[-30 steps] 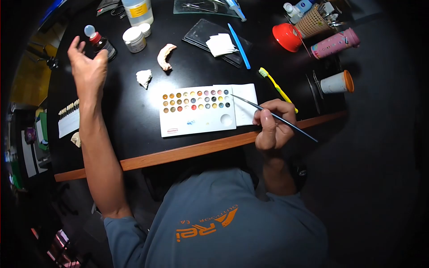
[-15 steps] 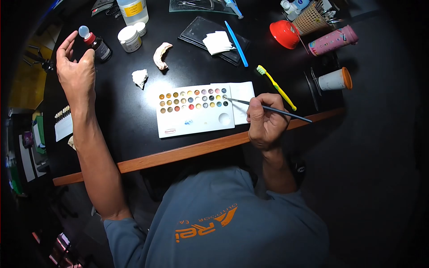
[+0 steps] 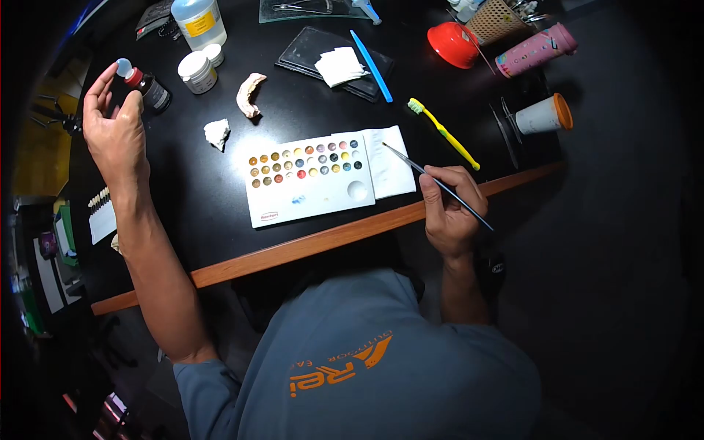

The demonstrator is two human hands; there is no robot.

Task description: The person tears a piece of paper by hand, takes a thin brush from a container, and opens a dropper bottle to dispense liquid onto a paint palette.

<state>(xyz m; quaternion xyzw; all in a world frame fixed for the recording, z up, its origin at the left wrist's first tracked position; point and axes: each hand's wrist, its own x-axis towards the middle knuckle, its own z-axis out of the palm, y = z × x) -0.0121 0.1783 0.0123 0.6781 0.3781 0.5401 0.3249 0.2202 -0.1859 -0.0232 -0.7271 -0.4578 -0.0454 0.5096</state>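
Observation:
My right hand (image 3: 456,213) is closed around a thin, dark-handled paintbrush (image 3: 440,181). Its bristle tip is at the folded white paper (image 3: 396,172); whether it touches cannot be made out. Partly over that paper lies a white palette (image 3: 323,203) with rows of small coloured wells, a round hollow and a blue smear. Far to the left, my left hand (image 3: 116,139) has curved fingers with the thumb apart from them. Its index fingertip is close to the pale bulb (image 3: 124,67) on a dark bottle (image 3: 156,95) with a red collar.
Behind the palette lie a curved dental cast (image 3: 249,95) and a crumpled white piece (image 3: 217,134). A yellow-green toothbrush (image 3: 444,133), tweezers (image 3: 504,132) and a white cup (image 3: 537,116) are on the right. White jars (image 3: 196,72) and a red bowl (image 3: 451,45) stand farther back.
My right hand has drawn the brush tip away from the palette's right-hand wells, over to the white paper. My left hand stays beside the bottle. The view has shifted slightly.

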